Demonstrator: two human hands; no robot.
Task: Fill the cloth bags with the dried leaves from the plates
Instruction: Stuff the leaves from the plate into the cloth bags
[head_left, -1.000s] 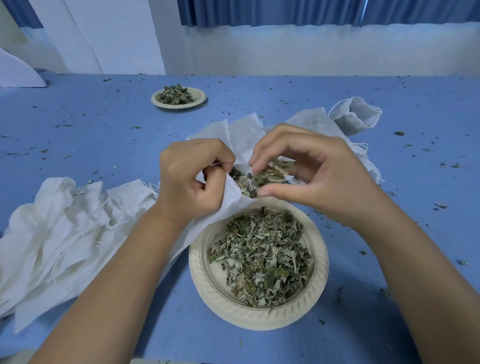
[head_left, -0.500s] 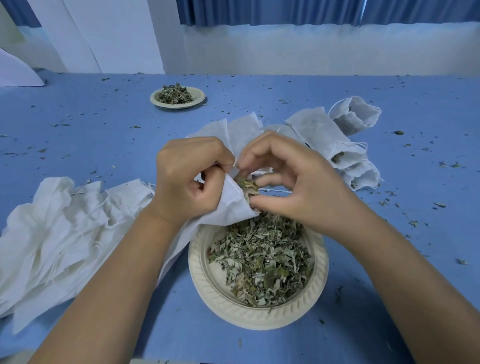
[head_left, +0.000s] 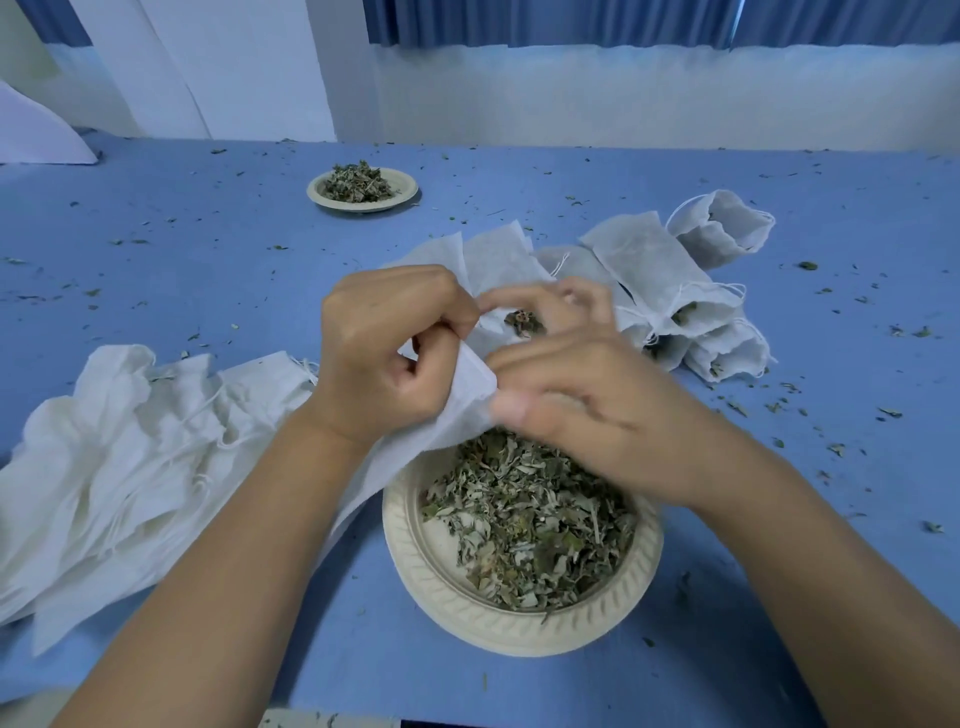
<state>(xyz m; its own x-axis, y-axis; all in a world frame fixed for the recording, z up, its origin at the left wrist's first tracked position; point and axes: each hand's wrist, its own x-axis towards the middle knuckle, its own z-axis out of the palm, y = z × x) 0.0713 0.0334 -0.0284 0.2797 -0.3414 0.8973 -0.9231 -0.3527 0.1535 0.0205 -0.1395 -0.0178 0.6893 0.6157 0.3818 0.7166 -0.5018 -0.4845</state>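
Head view: left grip (head_left: 384, 358) clenches the bag (head_left: 470, 387) at its mouth, above the plate (head_left: 415, 561) of leaves (head_left: 524, 525) on the blue surface (head_left: 208, 270). Right grip (head_left: 587, 410), blurred, curls over a leaf clump (head_left: 523, 323) at that mouth; whether it holds the clump, I cannot tell. Filled bags (head_left: 675, 291) lie just beyond.

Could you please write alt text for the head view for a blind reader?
A left hand grips a white cloth bag open over a plate of dried leaves; the blurred right hand curls at its mouth. Filled bags lie right, empty bags left.
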